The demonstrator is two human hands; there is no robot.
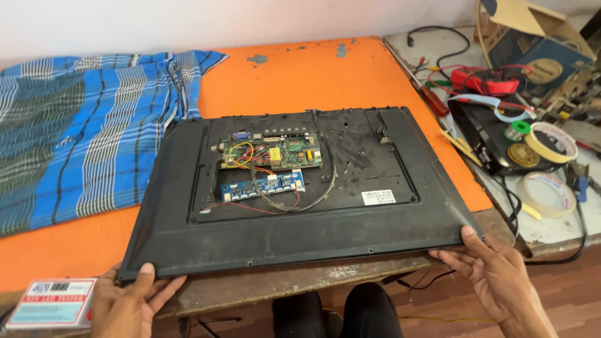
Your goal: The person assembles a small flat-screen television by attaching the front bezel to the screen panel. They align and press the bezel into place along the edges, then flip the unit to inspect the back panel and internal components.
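A large black flat-screen monitor [294,225] lies face down on the orange table [300,75], its back cover off. A green circuit board [275,152] and a smaller blue circuit board [263,186] with coloured wires sit in its middle. My left hand [128,303] grips the monitor's near left corner, thumb on top. My right hand [494,275] holds the near right corner, thumb resting on the edge. The monitor's near edge hangs slightly past the table's front.
A blue checked cloth [81,125] covers the table's left part. A small red and white box [53,302] lies by my left hand. At right are tape rolls [551,141], a screwdriver [434,100], cables, a black device and a cardboard box [532,37].
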